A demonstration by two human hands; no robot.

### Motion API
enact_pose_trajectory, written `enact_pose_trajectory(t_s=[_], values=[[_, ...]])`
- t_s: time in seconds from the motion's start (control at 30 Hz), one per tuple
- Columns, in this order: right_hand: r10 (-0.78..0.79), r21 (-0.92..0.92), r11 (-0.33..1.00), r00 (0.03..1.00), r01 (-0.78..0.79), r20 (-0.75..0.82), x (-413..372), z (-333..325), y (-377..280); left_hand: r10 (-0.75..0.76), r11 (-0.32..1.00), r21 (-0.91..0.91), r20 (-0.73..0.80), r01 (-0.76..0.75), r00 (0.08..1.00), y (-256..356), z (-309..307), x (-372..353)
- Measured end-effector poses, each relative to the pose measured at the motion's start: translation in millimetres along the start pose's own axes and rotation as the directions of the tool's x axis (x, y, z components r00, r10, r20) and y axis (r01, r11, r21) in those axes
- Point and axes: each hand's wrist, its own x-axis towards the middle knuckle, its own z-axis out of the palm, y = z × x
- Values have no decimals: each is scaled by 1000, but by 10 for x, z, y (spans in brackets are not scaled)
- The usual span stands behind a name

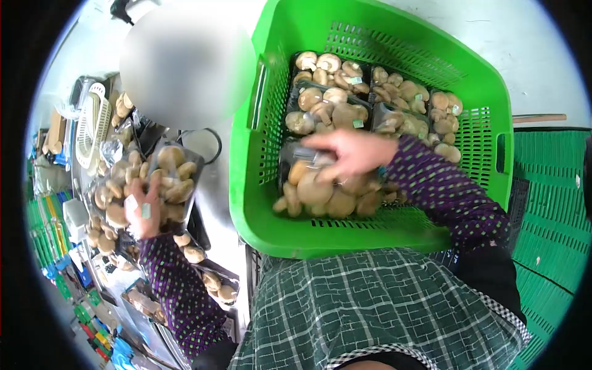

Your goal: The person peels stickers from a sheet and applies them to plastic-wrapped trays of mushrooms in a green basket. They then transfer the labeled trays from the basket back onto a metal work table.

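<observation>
My right hand point(361, 152), smeared by motion, is over a film-wrapped tray of mushrooms point(333, 198) at the near left of the green crate point(246, 209). Its index finger and thumb are stretched apart above the tray's far edge. To the left, my left hand point(144, 213) lies with spread fingers on wrapped brown mushrooms, beside a tilted black tray of mushrooms point(177, 176). More mushroom trays point(327, 111) line the crate's floor, several with small white labels.
A white basket point(92, 126) stands at the far left of the metal work table point(216, 185). Small mushroom packs point(219, 288) lie near the table's front edge. Green slatted crates point(549, 197) are at the right. A blurred round patch hides the area beyond the table.
</observation>
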Motion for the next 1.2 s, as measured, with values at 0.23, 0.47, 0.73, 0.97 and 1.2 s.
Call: enact_pose_trajectory(t_s=[0.23,0.47,0.73,0.97,1.2], values=[[-58,-611,788,981,-68,-185,6,290,159,-249,698,-709,-110,99,962,734,-1424,702],[71,458,836,767,303,-638,-595,-939,-725,478,537,-704,-199,-464,856,2619,-1536,1262],[581,727,640,464,246,-669,-433,-424,-48,506,439,-693,-336,-572,795,2941,-643,1424],[508,531,846,379,-50,-774,56,52,478,284,714,-587,-257,-383,924,2079,-403,1288],[252,-64,845,501,-531,-828,230,-126,519,-42,974,217,-136,71,990,-353,282,846]])
